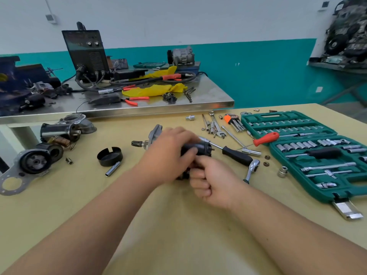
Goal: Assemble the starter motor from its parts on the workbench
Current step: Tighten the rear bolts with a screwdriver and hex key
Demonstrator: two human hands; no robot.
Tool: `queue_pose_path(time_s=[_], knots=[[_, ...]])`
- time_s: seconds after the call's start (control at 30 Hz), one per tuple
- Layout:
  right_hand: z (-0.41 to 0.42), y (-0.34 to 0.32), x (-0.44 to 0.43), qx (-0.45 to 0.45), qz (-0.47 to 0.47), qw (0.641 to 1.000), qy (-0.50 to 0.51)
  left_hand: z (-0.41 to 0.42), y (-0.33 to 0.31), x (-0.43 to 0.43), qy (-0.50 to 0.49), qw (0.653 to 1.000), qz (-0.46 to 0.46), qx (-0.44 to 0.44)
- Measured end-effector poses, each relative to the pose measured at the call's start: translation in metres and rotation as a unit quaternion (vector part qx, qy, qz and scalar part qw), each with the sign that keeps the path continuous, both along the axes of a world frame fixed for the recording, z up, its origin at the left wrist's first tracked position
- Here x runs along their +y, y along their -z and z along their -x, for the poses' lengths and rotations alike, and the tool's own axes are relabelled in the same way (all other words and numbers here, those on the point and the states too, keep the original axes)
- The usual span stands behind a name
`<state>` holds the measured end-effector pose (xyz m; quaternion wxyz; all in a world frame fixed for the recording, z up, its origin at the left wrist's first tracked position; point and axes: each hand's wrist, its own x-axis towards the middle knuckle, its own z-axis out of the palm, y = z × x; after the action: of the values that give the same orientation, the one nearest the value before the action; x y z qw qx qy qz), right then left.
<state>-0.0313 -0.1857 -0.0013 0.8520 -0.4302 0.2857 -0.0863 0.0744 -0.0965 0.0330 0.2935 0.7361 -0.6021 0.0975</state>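
grip: left hand (170,153), right hand (210,179) round starter motor (198,148); screwdriver (236,154) just beside

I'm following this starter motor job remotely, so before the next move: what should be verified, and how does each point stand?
1. Left hand grips the starter motor from above: ok.
2. Right hand grips its lower part: ok.
3. Parts seated together: cannot tell, the hands cover the joint.
4. Black cap within reach, lying left of the motor: ok.
5. Screwdriver close by, lying just behind the motor: ok.
6. Loose nuts accounted for, beside the ratchet: ok.
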Motion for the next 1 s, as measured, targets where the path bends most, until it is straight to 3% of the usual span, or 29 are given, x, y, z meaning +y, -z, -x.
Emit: queue_pose_path(time_s=[0.07, 0.13, 0.23, 0.3, 0.43, 0.53, 0.73, 0.83, 1.0], knots=[[0.004, -0.004, -0.016, -0.005, 0.043, 0.998, 0.038, -0.009, -0.015, -0.038, -0.033, 0.988, -0.146, -0.039], [0.007, -0.005, -0.025, -0.005, 0.060, 0.997, 0.050, -0.017, -0.022, -0.069, -0.045, 0.965, -0.256, -0.016], [0.009, -0.002, -0.032, 0.002, 0.076, 0.997, 0.031, -0.034, -0.015, -0.091, -0.085, 0.918, -0.385, -0.042], [0.014, -0.003, -0.041, -0.002, 0.093, 0.996, -0.006, -0.040, -0.009, -0.092, -0.096, 0.900, -0.420, -0.068], [0.026, -0.008, -0.060, -0.004, 0.112, 0.992, -0.052, -0.041, 0.000, -0.077, -0.088, 0.920, -0.365, -0.111], [0.025, -0.008, -0.065, -0.025, 0.117, 0.993, -0.007, -0.044, 0.005, -0.056, -0.068, 0.942, -0.311, -0.111], [0.020, 0.001, -0.065, 0.056, 0.237, 0.970, 0.017, -0.041, 0.012, -0.013, -0.066, 0.961, -0.250, -0.098], [0.015, 0.003, -0.061, 0.052, 0.230, 0.972, 0.017, -0.039, 0.016, 0.007, -0.074, 0.971, -0.215, -0.075], [0.012, 0.005, -0.058, 0.075, 0.245, 0.966, 0.020, -0.029, 0.013, 0.026, -0.103, 0.963, -0.238, -0.067]])
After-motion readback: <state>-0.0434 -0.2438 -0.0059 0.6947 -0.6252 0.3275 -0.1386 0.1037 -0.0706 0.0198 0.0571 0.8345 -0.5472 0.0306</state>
